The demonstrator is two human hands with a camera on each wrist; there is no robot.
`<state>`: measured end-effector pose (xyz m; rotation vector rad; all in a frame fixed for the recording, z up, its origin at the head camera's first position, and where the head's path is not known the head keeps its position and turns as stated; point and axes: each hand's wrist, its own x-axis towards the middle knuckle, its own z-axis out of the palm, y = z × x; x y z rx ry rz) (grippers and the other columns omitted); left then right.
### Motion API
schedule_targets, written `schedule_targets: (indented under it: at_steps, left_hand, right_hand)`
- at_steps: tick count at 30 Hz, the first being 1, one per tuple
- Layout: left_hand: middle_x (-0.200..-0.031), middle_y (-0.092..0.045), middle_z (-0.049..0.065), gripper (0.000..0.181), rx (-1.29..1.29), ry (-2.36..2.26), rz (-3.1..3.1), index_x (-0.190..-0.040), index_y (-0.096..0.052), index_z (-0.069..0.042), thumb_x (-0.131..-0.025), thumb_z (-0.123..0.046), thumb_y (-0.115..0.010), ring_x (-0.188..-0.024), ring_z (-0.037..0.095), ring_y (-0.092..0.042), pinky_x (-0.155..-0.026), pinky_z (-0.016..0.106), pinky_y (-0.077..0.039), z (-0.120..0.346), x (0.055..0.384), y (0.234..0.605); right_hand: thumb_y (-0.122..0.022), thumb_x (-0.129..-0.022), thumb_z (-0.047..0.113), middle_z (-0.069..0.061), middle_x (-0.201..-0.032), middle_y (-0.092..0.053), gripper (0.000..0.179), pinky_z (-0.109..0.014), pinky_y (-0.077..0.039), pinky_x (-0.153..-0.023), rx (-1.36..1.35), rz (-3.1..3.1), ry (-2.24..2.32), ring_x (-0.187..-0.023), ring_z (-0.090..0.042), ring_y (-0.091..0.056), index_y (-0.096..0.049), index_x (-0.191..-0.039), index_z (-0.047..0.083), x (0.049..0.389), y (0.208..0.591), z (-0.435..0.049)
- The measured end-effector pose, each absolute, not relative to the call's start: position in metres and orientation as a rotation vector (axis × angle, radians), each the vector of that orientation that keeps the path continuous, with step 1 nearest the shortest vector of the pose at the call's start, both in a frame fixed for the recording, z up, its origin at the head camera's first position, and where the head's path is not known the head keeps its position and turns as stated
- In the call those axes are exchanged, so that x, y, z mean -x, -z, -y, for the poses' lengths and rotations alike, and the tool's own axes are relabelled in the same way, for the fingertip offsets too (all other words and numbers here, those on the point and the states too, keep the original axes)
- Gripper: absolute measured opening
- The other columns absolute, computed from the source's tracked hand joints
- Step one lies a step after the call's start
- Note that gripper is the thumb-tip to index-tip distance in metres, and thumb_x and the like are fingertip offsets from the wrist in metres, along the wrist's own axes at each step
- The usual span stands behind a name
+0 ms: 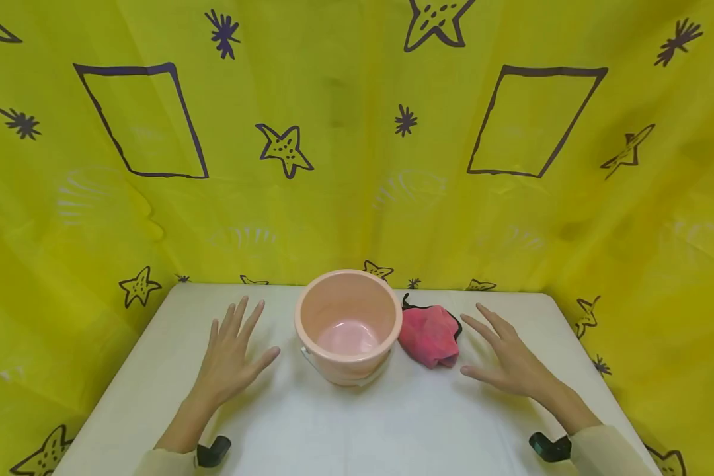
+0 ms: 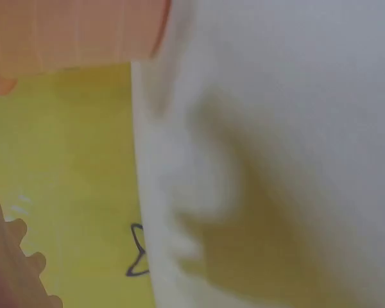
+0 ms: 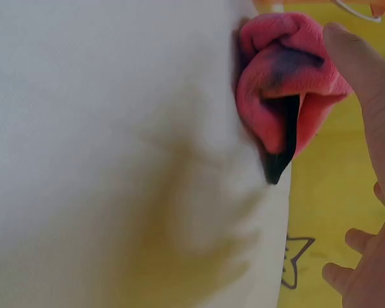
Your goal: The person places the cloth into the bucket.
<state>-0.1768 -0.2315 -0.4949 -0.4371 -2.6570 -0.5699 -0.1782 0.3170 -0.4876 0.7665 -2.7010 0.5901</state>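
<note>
Bucket [image 1: 348,361], peach-coloured, stands upright toward the back edge of the white table [image 1: 345,436], and from my head camera I look past its wide rim to the shiny bottom. Its pale handle [image 1: 369,379] hangs down against the front wall. Just right of it lies a crumpled pink cloth [image 1: 430,336] with black trim; whether the two touch, I cannot tell. I have the left hand [image 1: 229,362] over the table left of the bucket, fingers straight and spread, thumb out toward it. My right hand [image 1: 507,362] is just right of the cloth, fingers and thumb likewise spread apart. Open table runs in front of the bucket between both wrists; a yellow patterned curtain [image 1: 345,218] rises beyond the back and side edges. The left wrist view adds a soft hand shadow on the table. The right wrist view shows a fold gaping in the cloth, with my thumb overlapping its side.
</note>
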Motion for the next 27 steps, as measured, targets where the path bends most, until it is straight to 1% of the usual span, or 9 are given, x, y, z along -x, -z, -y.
schedule_targets:
  at_steps: [3,7,11,14,16,19,23,27]
  left_hand:
    - [-0.168,-0.021,0.019,0.092,0.483,0.662,2.613,-0.165,-0.023,-0.028,-0.09,-0.051,-0.07,-0.153,0.049,-0.016,-0.117,0.075,-0.01,0.223,0.178,0.488]
    - [-0.168,-0.023,0.019,0.09,0.549,0.811,2.557,-0.165,-0.024,-0.023,-0.091,-0.043,-0.07,-0.152,0.047,-0.021,-0.117,0.074,-0.013,0.211,0.179,0.482]
    - [-0.17,-0.021,0.014,0.086,0.6,0.989,2.534,-0.165,-0.021,-0.023,-0.093,-0.035,-0.068,-0.153,0.041,-0.023,-0.117,0.073,-0.016,0.197,0.179,0.481]
    - [-0.17,-0.021,0.01,0.082,0.642,1.105,2.507,-0.166,-0.019,-0.023,-0.097,-0.029,-0.063,-0.154,0.036,-0.023,-0.118,0.07,-0.02,0.187,0.18,0.482]
    - [-0.17,-0.023,0.007,0.079,0.671,1.166,2.475,-0.166,-0.019,-0.021,-0.099,-0.026,-0.06,-0.154,0.035,-0.024,-0.118,0.068,-0.023,0.181,0.181,0.484]
    - [-0.169,-0.025,0.004,0.074,0.692,1.249,2.445,-0.166,-0.019,-0.021,-0.102,-0.023,-0.056,-0.152,0.036,-0.03,-0.116,0.069,-0.027,0.173,0.184,0.487]
    - [-0.167,-0.031,0.004,0.072,0.698,1.311,2.425,-0.165,-0.02,-0.022,-0.102,-0.023,-0.055,-0.146,0.04,-0.039,-0.112,0.073,-0.03,0.167,0.186,0.489]
    - [-0.166,-0.034,0.007,0.072,0.708,1.32,2.421,-0.165,-0.02,-0.023,-0.102,-0.022,-0.055,-0.144,0.039,-0.043,-0.111,0.071,-0.032,0.164,0.187,0.491]
  right_hand:
    - [-0.088,-0.078,0.043,-0.015,-0.166,-0.027,0.093,-0.08,-0.038,-0.096,-0.805,2.706,-0.631,-0.141,-0.053,-0.032,-0.044,-0.156,0.018,0.18,0.485,-0.308]
    - [-0.088,-0.078,0.043,-0.014,-0.165,-0.03,0.091,-0.079,-0.038,-0.099,-0.849,2.707,-0.666,-0.141,-0.054,-0.032,-0.046,-0.154,0.014,0.182,0.488,-0.297]
    - [-0.086,-0.08,0.046,-0.015,-0.164,-0.032,0.091,-0.077,-0.039,-0.101,-0.875,2.73,-0.684,-0.141,-0.055,-0.033,-0.046,-0.154,0.015,0.185,0.494,-0.287]
    - [-0.084,-0.082,0.05,-0.018,-0.163,-0.032,0.091,-0.076,-0.039,-0.102,-0.9,2.76,-0.694,-0.141,-0.055,-0.033,-0.044,-0.156,0.016,0.187,0.497,-0.28]
    - [-0.083,-0.082,0.052,-0.02,-0.163,-0.032,0.093,-0.075,-0.038,-0.104,-0.925,2.767,-0.706,-0.142,-0.053,-0.033,-0.042,-0.156,0.015,0.19,0.501,-0.276]
    - [-0.083,-0.081,0.053,-0.019,-0.165,-0.03,0.097,-0.072,-0.036,-0.108,-0.933,2.802,-0.734,-0.147,-0.049,-0.03,-0.038,-0.159,0.015,0.194,0.506,-0.271]
    - [-0.081,-0.082,0.057,-0.014,-0.168,-0.025,0.099,-0.074,-0.034,-0.108,-0.895,2.883,-0.775,-0.15,-0.047,-0.024,-0.034,-0.161,0.02,0.199,0.51,-0.266]
    - [-0.078,-0.083,0.061,-0.013,-0.169,-0.023,0.094,-0.075,-0.036,-0.106,-0.861,2.951,-0.793,-0.151,-0.047,-0.02,-0.037,-0.159,0.023,0.206,0.51,-0.261]
